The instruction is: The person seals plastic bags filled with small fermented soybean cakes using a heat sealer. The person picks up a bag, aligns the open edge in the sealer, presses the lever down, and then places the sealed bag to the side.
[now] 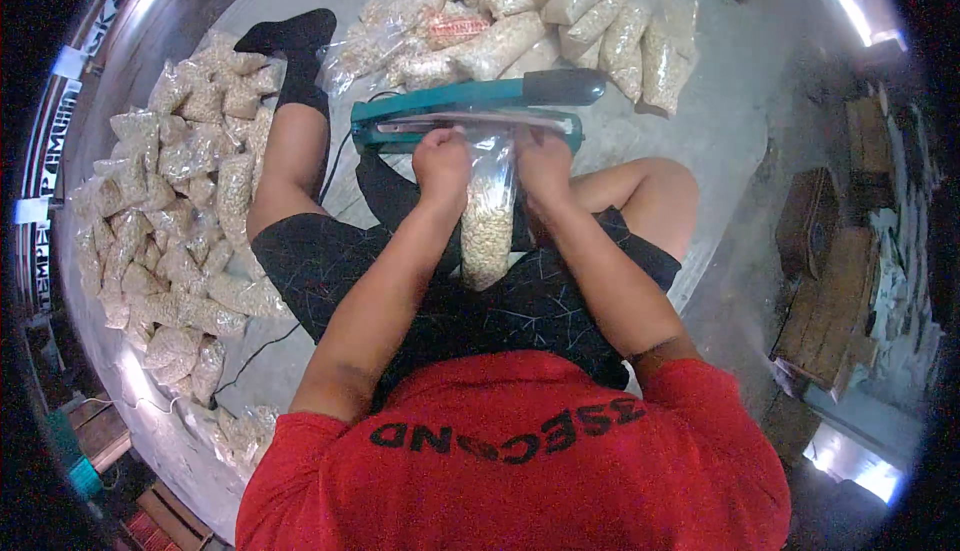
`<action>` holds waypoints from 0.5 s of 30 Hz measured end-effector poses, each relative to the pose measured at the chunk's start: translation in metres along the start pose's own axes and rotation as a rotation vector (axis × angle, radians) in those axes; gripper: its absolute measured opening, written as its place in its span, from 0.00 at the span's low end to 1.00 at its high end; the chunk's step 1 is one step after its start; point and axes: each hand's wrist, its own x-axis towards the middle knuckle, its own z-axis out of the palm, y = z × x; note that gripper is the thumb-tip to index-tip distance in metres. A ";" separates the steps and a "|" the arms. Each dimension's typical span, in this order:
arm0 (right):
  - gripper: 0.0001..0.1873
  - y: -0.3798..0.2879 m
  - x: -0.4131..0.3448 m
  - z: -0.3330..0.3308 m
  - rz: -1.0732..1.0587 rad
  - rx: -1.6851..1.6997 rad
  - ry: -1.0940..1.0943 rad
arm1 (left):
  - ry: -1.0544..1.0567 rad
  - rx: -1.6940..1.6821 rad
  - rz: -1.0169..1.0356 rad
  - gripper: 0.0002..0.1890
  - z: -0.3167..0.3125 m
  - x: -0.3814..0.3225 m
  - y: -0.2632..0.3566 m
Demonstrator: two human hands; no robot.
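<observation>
Between my knees hangs a clear plastic bag (488,240), its lower part filled with pale, bean-like pieces. My left hand (441,161) pinches the left side of its top. On the other side, my right hand (543,161) grips the right edge, its fingertips partly hidden. The flattened mouth of the bag lies at the jaw of a green impulse heat sealer (435,101) on the floor in front of me. The sealer's upper arm is raised, and its black handle (562,87) points right. Neither hand touches that handle.
A large heap of filled clear bags (180,221) covers the floor to my left. More filled bags (487,41) lie beyond the sealer, one with red print. A dark cable (259,352) runs along the floor at left. Wooden pieces (825,303) stand at far right.
</observation>
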 end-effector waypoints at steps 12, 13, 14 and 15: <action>0.09 -0.008 0.005 0.004 0.214 0.134 -0.066 | -0.029 0.205 0.090 0.15 -0.005 -0.005 0.009; 0.09 0.014 0.012 0.004 0.218 0.135 -0.052 | -0.081 0.150 0.039 0.14 -0.002 -0.013 0.016; 0.09 0.054 0.023 0.005 0.028 0.035 -0.039 | -0.139 0.096 -0.014 0.13 0.003 -0.020 0.019; 0.10 0.058 0.023 0.008 -0.067 -0.010 -0.050 | -0.136 0.102 -0.015 0.13 0.000 -0.023 0.017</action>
